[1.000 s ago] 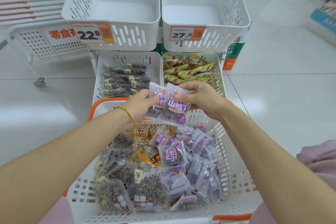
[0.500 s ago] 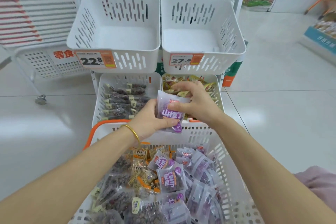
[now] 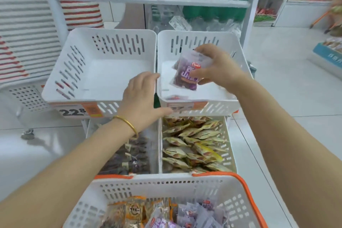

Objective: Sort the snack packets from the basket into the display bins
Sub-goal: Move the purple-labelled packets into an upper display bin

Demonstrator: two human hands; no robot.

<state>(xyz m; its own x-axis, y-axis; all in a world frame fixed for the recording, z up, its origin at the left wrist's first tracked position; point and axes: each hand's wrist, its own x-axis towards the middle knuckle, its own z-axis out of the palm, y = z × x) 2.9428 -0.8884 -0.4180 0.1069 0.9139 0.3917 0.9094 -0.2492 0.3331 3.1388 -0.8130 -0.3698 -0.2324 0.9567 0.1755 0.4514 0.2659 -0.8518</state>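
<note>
My right hand grips a small stack of purple snack packets and holds it inside the upper right display bin, just above its white floor. My left hand rests with relaxed fingers on the front rims where the upper left bin and the upper right bin meet, holding nothing. The white basket with orange handles sits at the bottom, with purple, orange and brown packets in it.
Below, the lower left bin holds dark packets and the lower right bin holds yellow-brown packets. Price tags hang on the upper bins' fronts. A rack with water packs stands behind; shop shelves are at far right. White tiled floor surrounds.
My right hand has carried the purple packets up from above the basket into the upper right bin. My left hand has let go of them and now rests on the bin rims.
</note>
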